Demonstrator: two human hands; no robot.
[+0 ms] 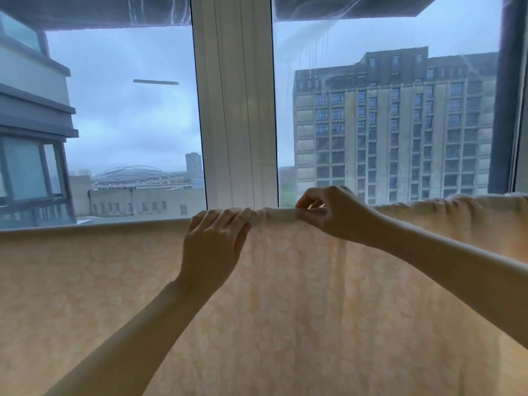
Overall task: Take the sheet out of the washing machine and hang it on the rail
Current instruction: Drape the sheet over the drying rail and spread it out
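A pale peach sheet with a faint white pattern hangs over a horizontal rail and fills the lower half of the view. The rail itself is hidden under the cloth fold along the top edge. My left hand lies on that fold near the middle, its fingers curled over the top. Just to its right, my right hand pinches a bunched ridge of the sheet on the rail between thumb and fingers. The cloth lies smooth to the left and is wrinkled to the right of my hands.
Close behind the rail is a large window with a white central frame post. A dark frame stands at the right edge. Buildings and grey sky lie outside. The washing machine is out of view.
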